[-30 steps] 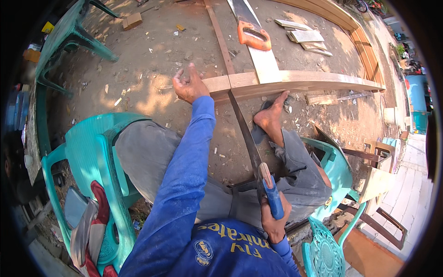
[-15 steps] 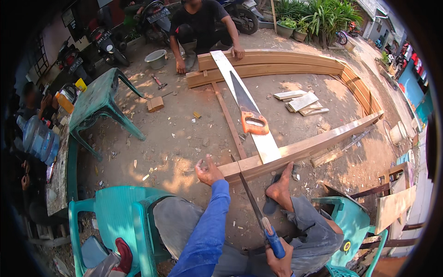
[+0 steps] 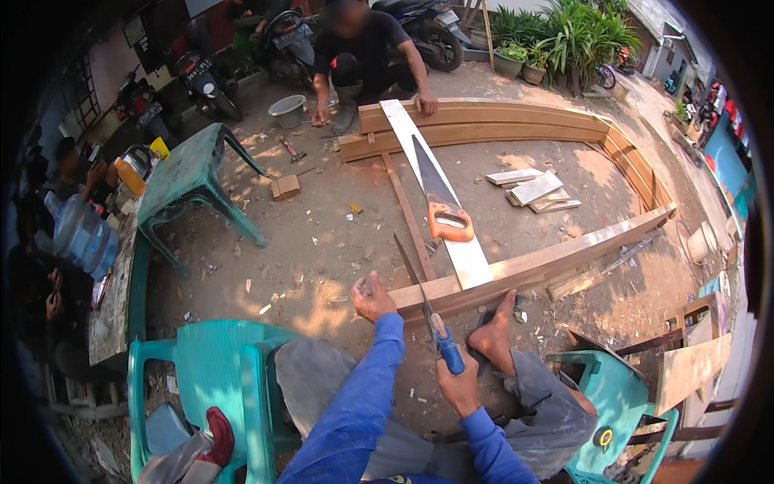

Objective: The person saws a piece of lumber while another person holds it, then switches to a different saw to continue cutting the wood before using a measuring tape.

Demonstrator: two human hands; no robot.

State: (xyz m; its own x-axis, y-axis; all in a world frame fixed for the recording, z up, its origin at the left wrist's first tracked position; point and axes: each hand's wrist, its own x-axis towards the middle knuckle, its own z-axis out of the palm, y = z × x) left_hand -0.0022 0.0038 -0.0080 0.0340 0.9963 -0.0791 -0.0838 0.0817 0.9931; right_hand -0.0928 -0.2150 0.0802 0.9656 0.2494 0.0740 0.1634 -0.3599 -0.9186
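Observation:
My right hand [image 3: 458, 381] is closed round the blue handle of a handsaw [image 3: 415, 278]. Its blade lies across a long wooden beam [image 3: 516, 270] near the beam's left end. My left hand [image 3: 373, 298] is against that end, fingers apart and slightly curled upward; whether it presses the wood is unclear. A second handsaw [image 3: 450, 223] with an orange handle rests on a pale board [image 3: 463, 254] bridging the near beam and the far beams [image 3: 484, 127]. At the far side a crouching person [image 3: 367, 60] has one hand on the far beams.
A green plastic table [image 3: 189, 173] stands at left, beside a worn bench [image 3: 121, 315]. Green chairs flank me, left [image 3: 214, 367] and right [image 3: 617, 403]. Short planks [image 3: 536, 189] lie inside the frame. A hammer [image 3: 292, 148] and a wooden block [image 3: 285, 187] are on the ground.
My right hand has pushed the blue-handled saw forward and up, so more blade reaches past the beam. The other person's free hand has lifted from near the ground.

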